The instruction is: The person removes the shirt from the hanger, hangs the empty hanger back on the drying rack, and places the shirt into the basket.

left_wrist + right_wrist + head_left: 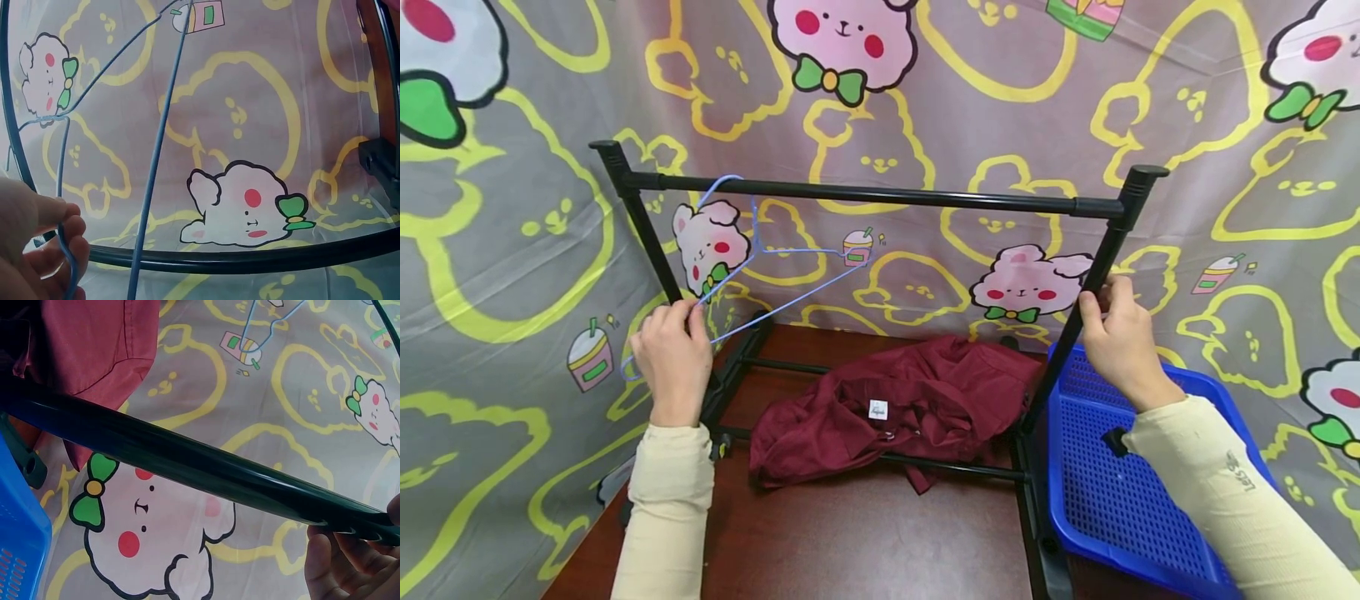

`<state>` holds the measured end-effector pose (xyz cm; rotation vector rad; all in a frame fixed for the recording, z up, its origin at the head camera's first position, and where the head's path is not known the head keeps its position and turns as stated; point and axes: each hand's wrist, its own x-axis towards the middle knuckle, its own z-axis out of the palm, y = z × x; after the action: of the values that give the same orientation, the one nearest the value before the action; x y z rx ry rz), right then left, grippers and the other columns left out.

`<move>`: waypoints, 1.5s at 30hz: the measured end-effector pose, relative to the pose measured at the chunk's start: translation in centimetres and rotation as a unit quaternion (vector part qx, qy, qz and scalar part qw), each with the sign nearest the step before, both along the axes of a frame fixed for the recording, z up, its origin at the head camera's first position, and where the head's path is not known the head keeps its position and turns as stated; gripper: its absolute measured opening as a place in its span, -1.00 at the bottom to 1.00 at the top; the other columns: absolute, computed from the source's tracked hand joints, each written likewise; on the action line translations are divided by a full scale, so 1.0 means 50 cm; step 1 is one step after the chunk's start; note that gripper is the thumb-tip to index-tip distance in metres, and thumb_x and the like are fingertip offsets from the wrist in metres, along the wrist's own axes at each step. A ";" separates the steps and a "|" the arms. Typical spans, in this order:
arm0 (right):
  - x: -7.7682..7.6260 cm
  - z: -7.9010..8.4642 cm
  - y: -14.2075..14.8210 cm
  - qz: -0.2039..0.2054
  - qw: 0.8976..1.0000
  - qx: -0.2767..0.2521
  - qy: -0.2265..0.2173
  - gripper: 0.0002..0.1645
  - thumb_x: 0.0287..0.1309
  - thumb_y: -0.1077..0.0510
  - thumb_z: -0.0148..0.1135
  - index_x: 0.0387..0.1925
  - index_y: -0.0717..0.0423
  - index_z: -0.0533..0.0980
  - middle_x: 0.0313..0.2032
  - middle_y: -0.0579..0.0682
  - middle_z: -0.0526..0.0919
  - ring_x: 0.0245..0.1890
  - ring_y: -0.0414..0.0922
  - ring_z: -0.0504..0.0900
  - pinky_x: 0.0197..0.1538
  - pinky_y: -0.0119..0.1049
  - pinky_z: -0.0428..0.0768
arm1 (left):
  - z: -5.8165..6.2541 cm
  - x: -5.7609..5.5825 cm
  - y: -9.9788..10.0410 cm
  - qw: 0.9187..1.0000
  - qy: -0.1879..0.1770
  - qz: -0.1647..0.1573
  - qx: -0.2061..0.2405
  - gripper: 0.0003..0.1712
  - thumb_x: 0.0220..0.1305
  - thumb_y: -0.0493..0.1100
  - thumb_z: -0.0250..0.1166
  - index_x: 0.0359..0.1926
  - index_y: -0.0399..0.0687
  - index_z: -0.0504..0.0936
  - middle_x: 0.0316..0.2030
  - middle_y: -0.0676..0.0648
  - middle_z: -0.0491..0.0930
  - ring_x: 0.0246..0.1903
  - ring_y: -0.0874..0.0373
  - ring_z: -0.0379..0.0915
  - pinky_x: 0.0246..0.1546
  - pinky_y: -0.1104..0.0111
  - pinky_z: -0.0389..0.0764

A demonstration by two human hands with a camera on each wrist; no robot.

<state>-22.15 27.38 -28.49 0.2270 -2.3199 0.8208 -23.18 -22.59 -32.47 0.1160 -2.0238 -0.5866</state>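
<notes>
Hanger [160,144] hooked on the rack's [1138,187] bar [910,196], pinched by the left hand [673,358].
The rack's right post [1066,350] is gripped by the right hand [1123,346]; the label [877,409] of the garment [955,375] below is shown by the head view alone.

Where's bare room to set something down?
The glossy red-brown tabletop is bare in front of the maroon cloth garment, left of the right foot of the black tubular rack. Crowded: inside the rack, where the garment lies.
</notes>
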 end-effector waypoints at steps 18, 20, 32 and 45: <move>-0.001 0.002 0.001 0.003 1.000 -0.001 -0.003 -0.59 0.42 0.08 -0.17 0.09 0.33 0.22 -0.26 0.29 0.53 -0.35 0.12 0.49 -0.30 -0.07 0.35 | 0.019 -0.001 -0.040 0.997 -0.046 0.053 0.029 -0.68 0.40 -0.11 0.07 -0.18 -0.27 0.63 -0.21 -0.31 0.60 -0.22 -0.31 0.46 -0.20 -0.08 0.24; 0.000 0.003 0.000 0.003 1.000 -0.001 -0.003 -0.60 0.42 0.07 -0.17 0.08 0.32 0.22 -0.26 0.29 0.54 -0.35 0.12 0.50 -0.30 -0.08 0.35 | 0.021 0.000 -0.040 0.997 -0.048 0.055 0.030 -0.68 0.40 -0.11 0.07 -0.18 -0.28 0.63 -0.21 -0.31 0.60 -0.22 -0.31 0.46 -0.18 -0.09 0.24; 0.002 0.000 0.003 -0.007 1.000 -0.001 0.012 -0.62 0.40 0.07 -0.12 0.04 0.30 0.26 -0.24 0.26 0.59 -0.33 0.08 0.54 -0.31 -0.25 0.33 | 0.021 -0.003 -0.031 0.999 -0.026 0.031 0.032 -0.73 0.34 -0.20 0.11 -0.19 -0.32 0.64 -0.21 -0.32 0.62 -0.21 -0.31 0.48 -0.22 -0.07 0.25; 0.010 0.004 0.000 0.007 1.000 -0.009 -0.017 -0.54 0.39 0.10 -0.10 0.17 0.31 0.21 -0.12 0.32 0.55 -0.19 0.19 0.54 -0.20 0.02 0.44 | 0.018 -0.007 -0.024 0.999 0.005 -0.031 0.039 -0.74 0.29 -0.23 0.18 -0.12 -0.34 0.64 -0.18 -0.32 0.59 -0.16 -0.29 0.44 -0.14 -0.08 0.29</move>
<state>-21.67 27.40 -28.31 0.2233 -2.3446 0.8587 -23.55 -23.80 -31.59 0.0968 -2.0015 -0.7035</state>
